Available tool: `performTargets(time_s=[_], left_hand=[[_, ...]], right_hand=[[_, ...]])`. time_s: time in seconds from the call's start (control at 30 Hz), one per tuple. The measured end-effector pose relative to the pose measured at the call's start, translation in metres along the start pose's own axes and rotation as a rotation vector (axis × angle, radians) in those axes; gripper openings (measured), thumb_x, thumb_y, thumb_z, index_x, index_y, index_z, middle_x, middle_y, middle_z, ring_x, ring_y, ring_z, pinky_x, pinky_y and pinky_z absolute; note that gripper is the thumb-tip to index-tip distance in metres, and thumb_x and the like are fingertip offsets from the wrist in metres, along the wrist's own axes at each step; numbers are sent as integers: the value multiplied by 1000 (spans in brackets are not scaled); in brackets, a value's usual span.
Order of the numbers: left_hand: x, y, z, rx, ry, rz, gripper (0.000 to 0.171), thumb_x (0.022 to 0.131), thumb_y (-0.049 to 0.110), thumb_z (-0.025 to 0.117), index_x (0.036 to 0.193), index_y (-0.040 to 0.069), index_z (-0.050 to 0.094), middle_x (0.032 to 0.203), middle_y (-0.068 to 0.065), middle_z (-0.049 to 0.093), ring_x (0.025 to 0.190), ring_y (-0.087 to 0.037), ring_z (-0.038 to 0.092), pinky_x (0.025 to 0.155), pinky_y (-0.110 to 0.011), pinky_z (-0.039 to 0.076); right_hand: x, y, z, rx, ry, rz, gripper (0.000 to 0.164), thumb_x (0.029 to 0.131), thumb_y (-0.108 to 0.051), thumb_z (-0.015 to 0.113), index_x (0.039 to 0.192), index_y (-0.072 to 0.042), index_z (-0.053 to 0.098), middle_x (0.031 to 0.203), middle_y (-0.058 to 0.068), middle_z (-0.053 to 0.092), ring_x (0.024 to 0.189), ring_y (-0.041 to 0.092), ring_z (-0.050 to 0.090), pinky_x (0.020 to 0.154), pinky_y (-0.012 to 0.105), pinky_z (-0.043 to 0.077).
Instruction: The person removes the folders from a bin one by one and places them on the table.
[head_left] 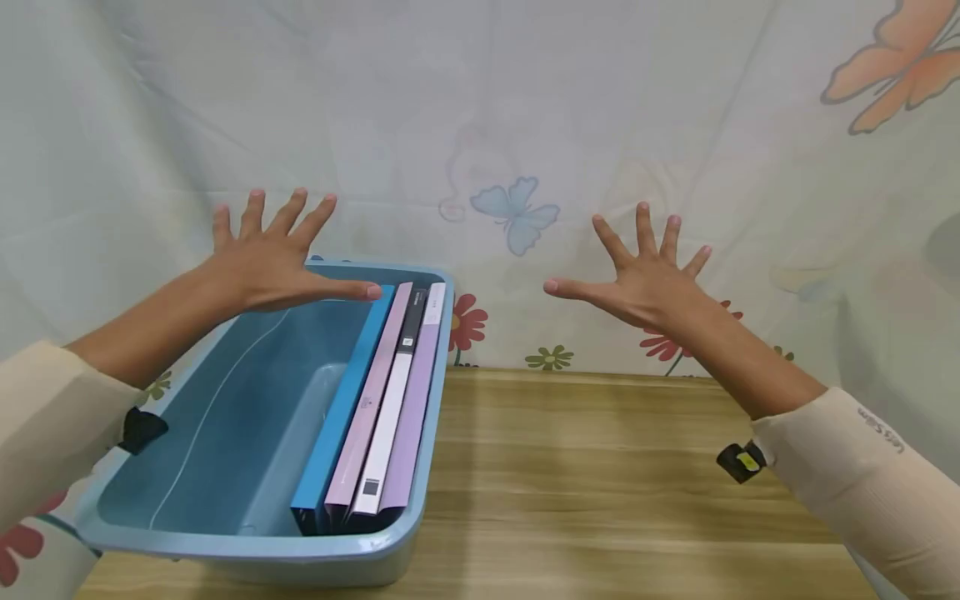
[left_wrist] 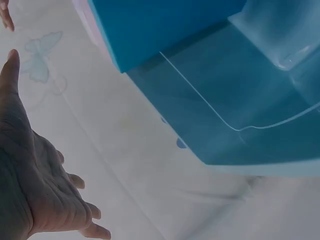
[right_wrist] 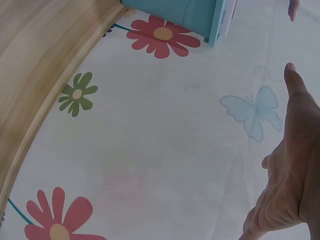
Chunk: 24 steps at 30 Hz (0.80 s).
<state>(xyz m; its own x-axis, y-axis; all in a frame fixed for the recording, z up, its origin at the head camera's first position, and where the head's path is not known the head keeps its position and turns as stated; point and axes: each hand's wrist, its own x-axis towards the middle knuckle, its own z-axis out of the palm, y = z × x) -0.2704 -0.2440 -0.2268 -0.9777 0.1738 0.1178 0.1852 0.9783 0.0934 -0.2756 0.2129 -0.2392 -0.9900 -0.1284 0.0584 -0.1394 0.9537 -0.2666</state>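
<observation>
Both hands are raised with fingers spread and hold nothing. My left hand (head_left: 266, 262) is over the far end of a blue plastic bin (head_left: 247, 546), its thumb overlapping the blue binder in the head view. Off to the right, my right hand (head_left: 648, 287) is held up in front of the patterned curtain, beyond the table's back edge. Along the bin's right side several binders stand on edge: a blue binder (head_left: 341, 417), a pink binder (head_left: 371, 400), one with a white and black spine (head_left: 392, 425) and a purple binder (head_left: 420, 408). The left wrist view shows the left palm (left_wrist: 40, 185) beside the bin.
The bin stands on the left of a wooden table (head_left: 600, 475). A pale curtain (head_left: 420, 100) printed with flowers and butterflies hangs behind the table. Inside the bin, a thin white line (head_left: 217, 396) runs along the bare left part. Black straps show at both sleeves.
</observation>
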Motion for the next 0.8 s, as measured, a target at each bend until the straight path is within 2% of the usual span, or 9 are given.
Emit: performTargets(time_s=[0.2, 0.3, 0.47, 0.53, 0.6, 0.73, 0.8], left_hand=[[-8, -23, 3, 19, -6, -1, 143, 81, 98, 64, 183, 23, -3, 188, -24, -9, 169, -68, -13, 126, -94, -7], [-11, -34, 5, 27, -10, -9, 143, 82, 95, 67, 183, 21, -3, 188, -26, -7, 168, -71, -7, 124, -96, -1], [-15, -50, 10, 20, -31, -32, 144, 83, 92, 70, 183, 19, -4, 186, -32, -1, 164, -77, 2, 119, -98, 5], [-16, -55, 14, 13, -38, -36, 143, 84, 91, 70, 183, 18, -4, 186, -34, 3, 162, -78, 4, 118, -98, 7], [-17, -61, 20, 7, -41, -39, 143, 84, 90, 70, 182, 18, -4, 185, -36, 5, 161, -80, 5, 118, -98, 9], [-23, -75, 30, -2, -61, -52, 144, 84, 88, 71, 182, 16, -5, 184, -37, 4, 159, -82, 6, 118, -99, 9], [-26, -82, 34, -10, -67, -51, 144, 84, 87, 72, 182, 15, -6, 184, -37, 3, 158, -82, 7, 117, -100, 10]], right_hand=[[0, -6, 2, -1, 15, -6, 126, 84, -106, 49, 180, -45, -4, 186, 20, -25, 164, 58, -36, 118, 96, -21], [1, -11, 4, -3, 9, -15, 125, 84, -105, 49, 181, -46, -3, 188, 26, -11, 167, 62, -27, 121, 96, -16], [2, -19, 9, -5, -5, -32, 123, 85, -104, 49, 181, -45, 0, 187, 31, 13, 170, 67, 0, 125, 95, -3], [1, -21, 12, 0, -8, -36, 122, 85, -105, 49, 181, -45, 2, 185, 32, 21, 171, 65, 13, 126, 94, 4], [1, -25, 15, 1, -9, -45, 123, 85, -105, 49, 181, -45, 4, 182, 32, 31, 169, 60, 26, 127, 92, 16], [2, -31, 22, -5, -18, -64, 123, 85, -106, 48, 182, -42, 8, 177, 31, 41, 160, 55, 45, 123, 85, 34], [4, -35, 26, -6, -23, -70, 123, 85, -106, 47, 182, -41, 9, 176, 29, 43, 157, 54, 50, 122, 83, 39]])
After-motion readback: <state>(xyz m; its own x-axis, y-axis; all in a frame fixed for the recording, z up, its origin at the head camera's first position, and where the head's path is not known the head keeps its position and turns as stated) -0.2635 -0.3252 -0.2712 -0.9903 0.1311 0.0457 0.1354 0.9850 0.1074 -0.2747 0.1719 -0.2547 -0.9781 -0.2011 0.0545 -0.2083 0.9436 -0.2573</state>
